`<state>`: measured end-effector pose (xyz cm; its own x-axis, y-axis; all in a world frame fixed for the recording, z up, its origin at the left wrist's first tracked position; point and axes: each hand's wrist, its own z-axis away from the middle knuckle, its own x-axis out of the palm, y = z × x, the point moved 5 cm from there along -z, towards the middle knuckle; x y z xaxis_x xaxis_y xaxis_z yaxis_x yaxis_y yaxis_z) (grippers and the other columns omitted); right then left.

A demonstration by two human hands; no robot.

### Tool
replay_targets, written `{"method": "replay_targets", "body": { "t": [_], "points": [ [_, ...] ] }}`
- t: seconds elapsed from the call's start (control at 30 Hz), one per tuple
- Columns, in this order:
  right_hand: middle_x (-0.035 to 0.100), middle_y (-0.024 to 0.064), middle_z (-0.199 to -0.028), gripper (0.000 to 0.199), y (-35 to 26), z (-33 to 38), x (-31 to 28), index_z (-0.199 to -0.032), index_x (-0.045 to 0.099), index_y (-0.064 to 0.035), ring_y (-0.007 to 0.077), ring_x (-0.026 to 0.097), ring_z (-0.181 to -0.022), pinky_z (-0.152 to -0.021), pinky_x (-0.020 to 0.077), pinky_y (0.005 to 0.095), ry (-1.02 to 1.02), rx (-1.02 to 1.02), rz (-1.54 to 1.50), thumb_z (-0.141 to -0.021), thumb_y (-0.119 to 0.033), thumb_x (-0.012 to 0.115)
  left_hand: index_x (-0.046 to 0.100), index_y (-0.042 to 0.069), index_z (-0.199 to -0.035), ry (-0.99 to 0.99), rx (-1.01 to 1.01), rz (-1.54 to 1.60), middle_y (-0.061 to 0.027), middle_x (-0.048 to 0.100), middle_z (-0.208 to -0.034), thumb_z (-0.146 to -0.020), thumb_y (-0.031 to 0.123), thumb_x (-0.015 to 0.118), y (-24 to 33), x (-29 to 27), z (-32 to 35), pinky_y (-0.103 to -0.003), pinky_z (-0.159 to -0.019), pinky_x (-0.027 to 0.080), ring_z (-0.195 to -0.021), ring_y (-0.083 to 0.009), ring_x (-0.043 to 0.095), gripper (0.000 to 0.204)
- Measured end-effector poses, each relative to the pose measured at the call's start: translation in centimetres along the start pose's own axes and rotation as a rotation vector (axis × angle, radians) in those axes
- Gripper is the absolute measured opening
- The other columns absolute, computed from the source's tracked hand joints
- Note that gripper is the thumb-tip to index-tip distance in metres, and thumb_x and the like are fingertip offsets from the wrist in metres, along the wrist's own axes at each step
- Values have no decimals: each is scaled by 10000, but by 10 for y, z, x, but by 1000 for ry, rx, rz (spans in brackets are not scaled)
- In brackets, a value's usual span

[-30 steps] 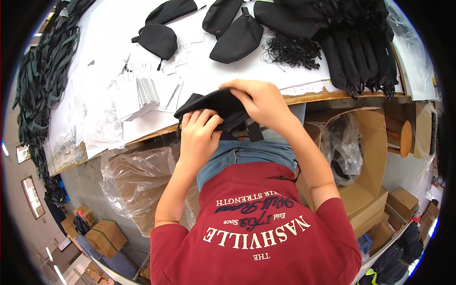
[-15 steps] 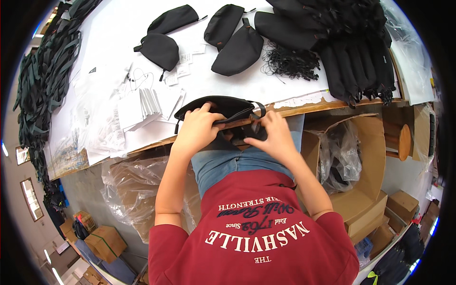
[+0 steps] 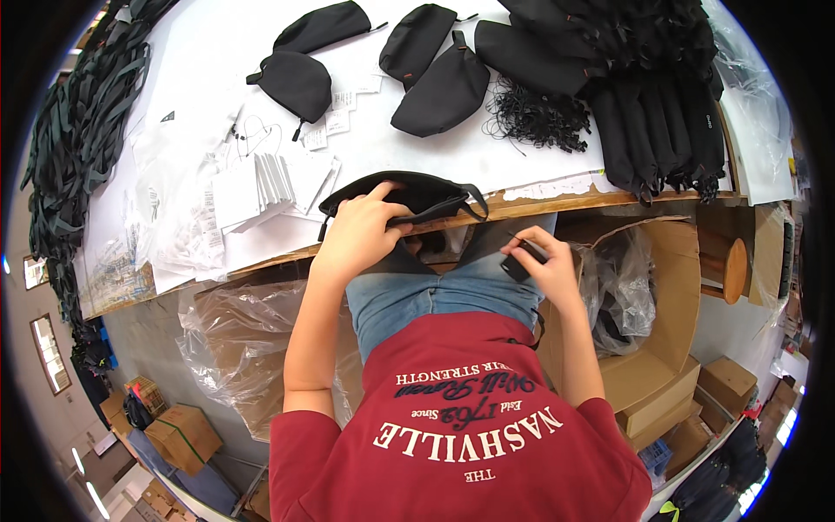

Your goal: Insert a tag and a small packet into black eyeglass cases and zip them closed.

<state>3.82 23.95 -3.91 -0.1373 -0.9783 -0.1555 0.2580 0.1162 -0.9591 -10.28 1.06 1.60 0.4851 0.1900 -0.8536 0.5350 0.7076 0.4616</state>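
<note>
Our left hand grasps the near side of a black pouch, its fingers bent over the rim and into the open mouth. The pouch sits at the near edge of the white table, in front of our body (whether the table bears its weight, we cannot tell), with a loop at its right end and a short pull hanging at its left. Our right hand, apart from the pouch and nearer to us on the right, pinches a small black object between thumb and fingers above our jeans; we cannot make out just what it is. Just left of the pouch we have a fanned row of white cards, and beyond it some paper labels. Farther back lie two pairs of closed pouches, one left and one toward the middle; right of them come a tangle of black cords and a dark pile at the far right. Long straps hang over the table's left side. Below the table, near and right, we see an open carton with a clear bag in it.
</note>
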Motion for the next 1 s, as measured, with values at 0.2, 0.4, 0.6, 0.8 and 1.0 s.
{"method": "replay_targets", "body": {
  "t": [0.2,0.4,0.6,0.8,1.0],
  "points": [
    [676,39,-845,315,10,14,-43,-1054,623,-16,76,579,-737,-708,462,238,-32,149,143,-763,-95,710,705,78,-951,9,4,-3,-137,585,-1189,-782,217,659,-1,0,-1,-395,-872,458,-977,-332,589,224],
    [651,39,-835,149,-13,8,-79,-877,611,3,88,582,-761,-720,467,236,145,75,-112,-780,-54,709,711,82,-948,50,22,-10,-136,606,-1147,-786,220,653,-2,-1,-1,-399,-856,466,-928,-333,599,221],
    [636,44,-877,104,1,-65,-41,-884,645,-87,162,568,-758,-726,451,297,203,-51,-1424,-896,-188,622,701,65,-950,-14,-17,7,-139,604,-1141,-768,210,662,0,-2,-6,-397,-871,456,-978,-333,588,236],
    [573,40,-829,199,-15,-108,30,-904,590,-38,156,506,-713,-672,422,278,198,220,-1373,-897,-234,620,692,59,-957,37,3,-15,-132,610,-1118,-783,237,664,-3,1,-2,-400,-862,454,-985,-333,585,251],
    [602,-29,-726,184,-31,-98,0,-756,632,-51,67,521,-680,-656,402,224,411,-183,-489,-851,-196,695,677,54,-965,6,-22,31,-121,622,-1032,-793,207,651,2,-7,-1,-394,-849,453,-968,-324,581,232]
  ]
}}
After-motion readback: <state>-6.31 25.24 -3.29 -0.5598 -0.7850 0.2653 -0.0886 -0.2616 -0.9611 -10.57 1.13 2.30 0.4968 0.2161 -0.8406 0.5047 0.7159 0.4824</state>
